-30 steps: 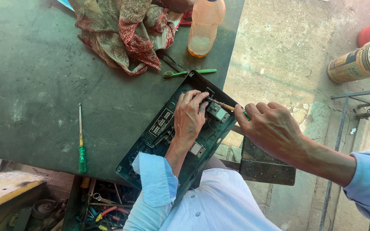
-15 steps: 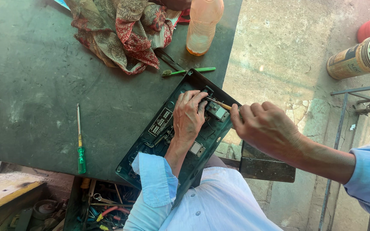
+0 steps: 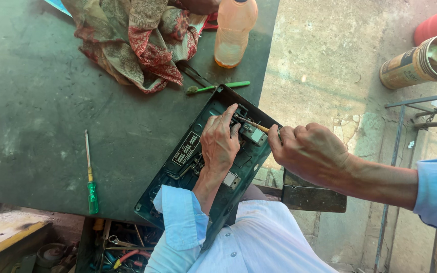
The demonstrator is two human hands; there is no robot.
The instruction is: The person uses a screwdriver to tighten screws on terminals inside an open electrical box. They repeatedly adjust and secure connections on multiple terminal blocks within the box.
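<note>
Head view: our left hand (image 3: 220, 144) rests fingers-down inside the open dark green device case (image 3: 178, 167) at the tabletop (image 3: 36, 101) edge; our right hand (image 3: 312, 151) grips a small screwdriver (image 3: 254, 125), tip at the inner parts. Nearby: green-handled screwdriver (image 3: 91, 177), toothbrush (image 3: 218, 87), orange bottle (image 3: 234, 31), patterned cloth (image 3: 132, 40)

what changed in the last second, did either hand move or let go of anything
Hardly anything. The right hand keeps its tool on the small part inside the green case, having shifted only slightly. The left hand stays pressed on the parts there. Nothing was let go. The screwdriver, bottle, cloth and toothbrush lie as before.
</note>
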